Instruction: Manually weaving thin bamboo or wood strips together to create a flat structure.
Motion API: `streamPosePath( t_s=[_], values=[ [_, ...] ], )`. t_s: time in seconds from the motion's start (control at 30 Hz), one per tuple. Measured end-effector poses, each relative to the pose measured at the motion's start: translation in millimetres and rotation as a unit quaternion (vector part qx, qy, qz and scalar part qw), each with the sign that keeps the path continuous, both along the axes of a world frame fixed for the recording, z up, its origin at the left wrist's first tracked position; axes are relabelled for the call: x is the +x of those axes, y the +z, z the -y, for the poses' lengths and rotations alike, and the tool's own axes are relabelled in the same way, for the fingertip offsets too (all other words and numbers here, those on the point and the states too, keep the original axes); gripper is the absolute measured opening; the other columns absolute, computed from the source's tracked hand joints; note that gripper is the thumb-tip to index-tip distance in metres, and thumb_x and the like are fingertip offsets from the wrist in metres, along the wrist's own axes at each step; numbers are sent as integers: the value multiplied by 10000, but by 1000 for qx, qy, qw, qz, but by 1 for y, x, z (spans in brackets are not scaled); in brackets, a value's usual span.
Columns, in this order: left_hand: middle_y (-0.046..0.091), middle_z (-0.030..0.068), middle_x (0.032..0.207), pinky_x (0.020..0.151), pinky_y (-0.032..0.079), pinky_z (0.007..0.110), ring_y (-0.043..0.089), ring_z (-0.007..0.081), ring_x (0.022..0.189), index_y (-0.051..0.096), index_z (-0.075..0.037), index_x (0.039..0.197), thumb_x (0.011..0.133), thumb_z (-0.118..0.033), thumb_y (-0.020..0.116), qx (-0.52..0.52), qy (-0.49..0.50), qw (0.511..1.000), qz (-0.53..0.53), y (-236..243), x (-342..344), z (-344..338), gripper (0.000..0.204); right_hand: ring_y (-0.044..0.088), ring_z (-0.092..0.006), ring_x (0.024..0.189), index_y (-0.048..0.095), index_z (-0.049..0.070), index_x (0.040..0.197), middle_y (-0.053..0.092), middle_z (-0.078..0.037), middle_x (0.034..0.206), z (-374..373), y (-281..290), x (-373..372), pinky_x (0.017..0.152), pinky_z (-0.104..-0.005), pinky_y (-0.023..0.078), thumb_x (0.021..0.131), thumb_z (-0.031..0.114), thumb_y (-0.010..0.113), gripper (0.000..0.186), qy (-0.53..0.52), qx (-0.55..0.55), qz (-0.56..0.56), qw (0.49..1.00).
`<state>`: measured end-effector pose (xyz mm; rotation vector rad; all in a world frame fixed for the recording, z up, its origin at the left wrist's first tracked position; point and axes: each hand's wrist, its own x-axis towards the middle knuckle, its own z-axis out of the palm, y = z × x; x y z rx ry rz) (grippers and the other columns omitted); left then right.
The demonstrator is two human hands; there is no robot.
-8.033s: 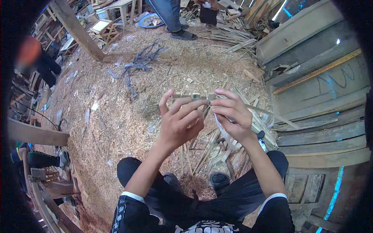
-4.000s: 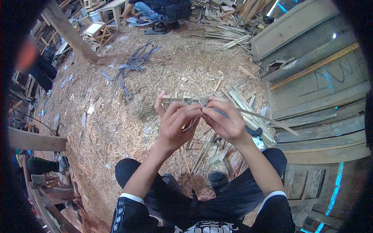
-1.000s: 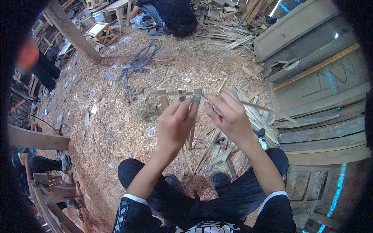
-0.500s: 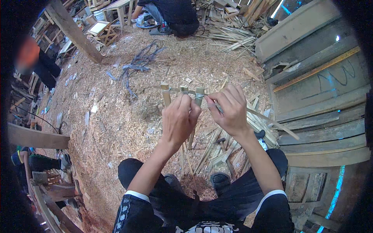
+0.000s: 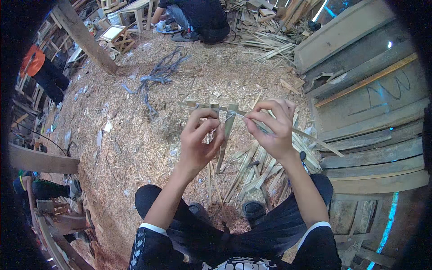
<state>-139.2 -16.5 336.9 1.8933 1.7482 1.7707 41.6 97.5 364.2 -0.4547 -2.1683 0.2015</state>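
Note:
Three narrow wooden slats stand side by side in front of me: a left slat (image 5: 191,104), a middle slat (image 5: 214,106) and a longer right slat (image 5: 228,128). Behind them runs a long thin wooden strip (image 5: 319,143), slanting down to the right. Thin pale string (image 5: 232,112) is wound round the right slat where it meets the strip. My right hand (image 5: 274,130) pinches the string's end just right of that slat. My left hand (image 5: 198,141) is closed, its fingers curled by the middle slat; whatever its fingertips hold is hidden.
Loose wooden strips (image 5: 252,173) lie on the shavings-covered floor between and beyond my feet. Tangled grey-blue strapping (image 5: 157,76) lies farther off. Wooden boards (image 5: 369,112) line the right side. A post (image 5: 85,36) stands far left; another person (image 5: 198,18) crouches at the back.
My left hand has rolled, moving slightly left and down and uncovering more of the right slat. My right hand has shifted slightly right, drawing the string out from the slat.

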Motion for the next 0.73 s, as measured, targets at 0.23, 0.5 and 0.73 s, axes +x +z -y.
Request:
streamPosePath(
  t_s=[0.23,0.5,0.73],
  values=[
    [700,107,1029,827,515,365,670,228,914,649,6,847,850,34,702,33,-105,994,-29,7,-1,3,60,611,-167,887,707,119,921,667,21,970,6,3,4,888,-390,367,786,141,798,164,-17,90,49,995],
    [719,84,888,698,565,318,700,182,811,639,-26,1040,825,8,777,-33,-35,989,143,-2,14,4,258,614,-175,865,684,98,990,647,2,942,10,-3,1,812,-366,419,765,101,761,238,-31,125,51,990],
    [665,96,870,726,558,348,681,223,804,650,-33,1111,843,-63,791,-51,83,989,-111,10,15,0,305,628,-167,895,690,101,1040,657,-8,991,9,-6,-3,808,-380,440,769,112,731,274,-17,171,75,982]
  ],
)
